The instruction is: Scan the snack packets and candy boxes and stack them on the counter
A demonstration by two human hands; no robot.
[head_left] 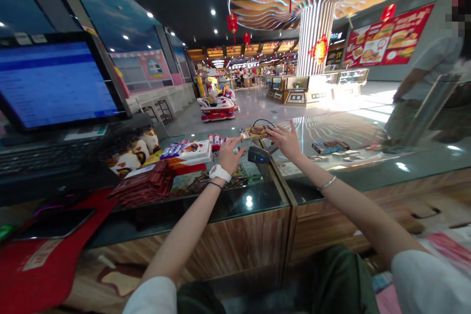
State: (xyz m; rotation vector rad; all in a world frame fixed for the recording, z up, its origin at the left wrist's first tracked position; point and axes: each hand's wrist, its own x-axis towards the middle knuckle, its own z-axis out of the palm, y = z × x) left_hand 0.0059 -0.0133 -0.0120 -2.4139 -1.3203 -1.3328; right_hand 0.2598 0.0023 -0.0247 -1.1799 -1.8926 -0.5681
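Glass-topped counter (235, 210) across the front. Lit monitor (59, 81) at left. Left hand (230, 155), loosely spread, nothing gripped, near left end of a flat yellowish packet (253, 131); right hand (286, 140), fingers spread, at its right end, contact hard to tell. Packet lies on counter just beyond a small black device (258, 155), blue light on, between the hands.

Shiny grey floor (253, 104) — perhaps tiled
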